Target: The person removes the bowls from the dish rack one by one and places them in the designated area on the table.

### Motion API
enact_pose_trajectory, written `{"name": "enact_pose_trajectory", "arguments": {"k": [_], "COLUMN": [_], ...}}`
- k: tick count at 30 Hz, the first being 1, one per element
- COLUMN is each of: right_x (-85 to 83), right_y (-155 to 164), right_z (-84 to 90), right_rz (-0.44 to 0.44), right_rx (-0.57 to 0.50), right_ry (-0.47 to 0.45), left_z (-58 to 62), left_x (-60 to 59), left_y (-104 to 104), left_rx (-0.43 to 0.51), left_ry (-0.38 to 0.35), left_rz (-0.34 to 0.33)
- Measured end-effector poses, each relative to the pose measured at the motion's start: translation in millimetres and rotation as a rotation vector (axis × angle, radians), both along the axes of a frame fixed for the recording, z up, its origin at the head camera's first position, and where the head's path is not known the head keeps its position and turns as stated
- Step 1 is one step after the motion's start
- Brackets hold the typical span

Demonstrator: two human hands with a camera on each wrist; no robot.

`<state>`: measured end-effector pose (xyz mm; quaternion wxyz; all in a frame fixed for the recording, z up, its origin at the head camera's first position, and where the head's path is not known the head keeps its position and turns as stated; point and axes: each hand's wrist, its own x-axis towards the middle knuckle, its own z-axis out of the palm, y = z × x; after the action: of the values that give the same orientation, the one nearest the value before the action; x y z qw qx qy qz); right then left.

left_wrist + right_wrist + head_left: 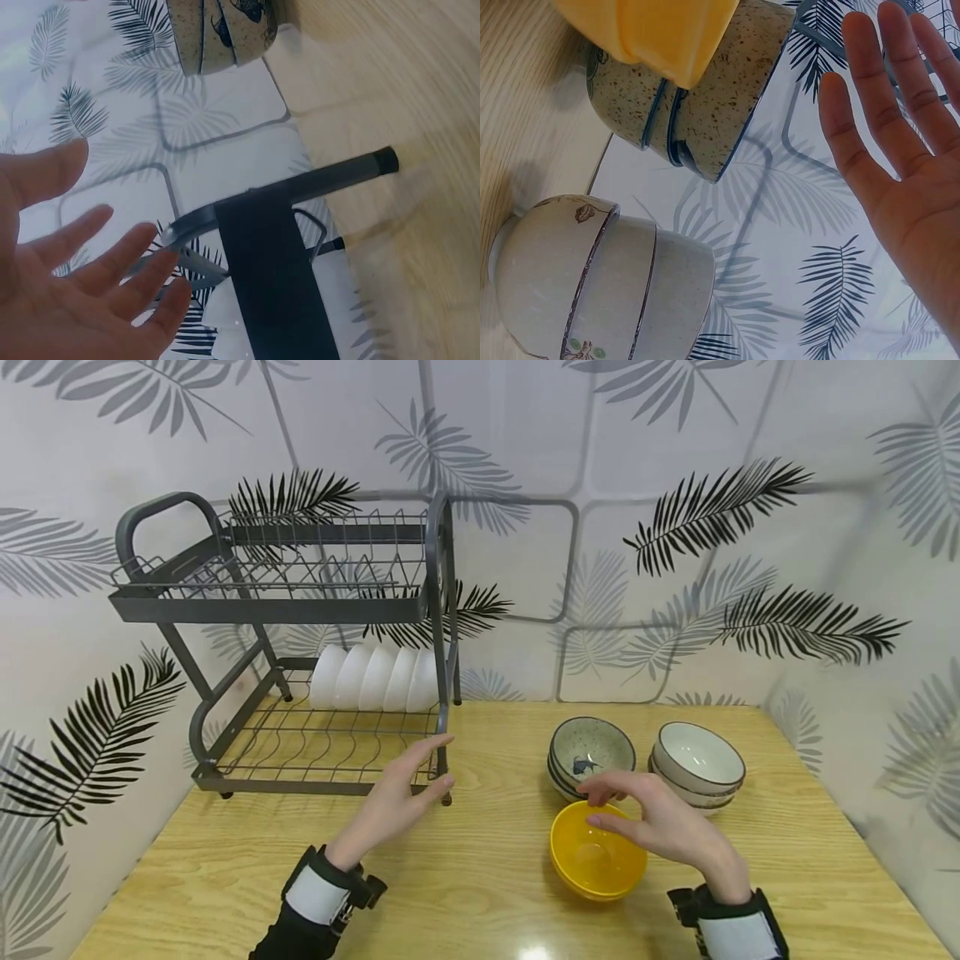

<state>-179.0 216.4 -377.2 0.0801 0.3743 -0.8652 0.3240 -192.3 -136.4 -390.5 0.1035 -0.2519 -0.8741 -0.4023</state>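
Our right grip (660,827), fingers loose and empty, hovers over the yellow bowls (600,864) on the surface (487,860); our left (397,802), spread and empty, is near the rack (270,610). Behind the yellow bowls we see speckled bowls (592,747), with pale bowls (699,760) beside them.

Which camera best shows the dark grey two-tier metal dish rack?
The head view: both tiers of the dark grey metal dish rack show, with the left hand overlapping only a near corner. The left wrist view shows part of its frame close up; the right wrist view catches only fragments at the upper right.
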Motion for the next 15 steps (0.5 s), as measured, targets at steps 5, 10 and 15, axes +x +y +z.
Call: {"name": "enact_pose_trajectory", "arguments": {"k": [5,10,15], "right_x": [-1.8,-4.2,-4.9], "right_y": [0,-1,-3], "right_z": [-0.5,-1.0,-3.5], "right_rz": [-0.001,-0.002,0.000], "right_rx": [-0.016,-0.049,-0.087], "right_ry": [0.010,0.040,0.050], "left_z": [9.0,18.4,24.7], "left_x": [-9.5,-24.3,-36.4], "left_y": [-16,-39,-58], "left_rx": [0.035,0.106,0.180], "left_ry": [-0.008,-0.035,-0.105], "left_rz": [0.116,0.185,0.264]}}
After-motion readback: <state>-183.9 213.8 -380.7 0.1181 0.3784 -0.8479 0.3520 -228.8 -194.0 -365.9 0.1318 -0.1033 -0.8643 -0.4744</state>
